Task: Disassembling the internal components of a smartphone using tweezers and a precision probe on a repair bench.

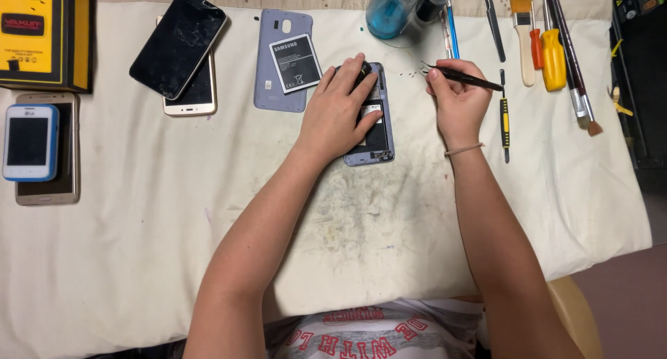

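Note:
An opened phone [379,138] with its back removed lies face down on the white cloth [139,227]. My left hand [338,109] rests flat on it and covers most of it, the fingertips at its top edge. Just right of the phone, my right hand [455,102] pinches black tweezers [462,76], whose tip points left near some tiny screws [415,73] on the cloth. The blue-grey back cover [267,88] lies to the left with a black battery [295,62] resting on it.
Two stacked phones [182,50], one with a cracked screen, lie at upper left; two more phones [38,147] and a yellow box [45,32] at far left. A blue bottle [389,10], screwdrivers [552,57], brushes [522,26] and a small driver [505,119] line the upper right.

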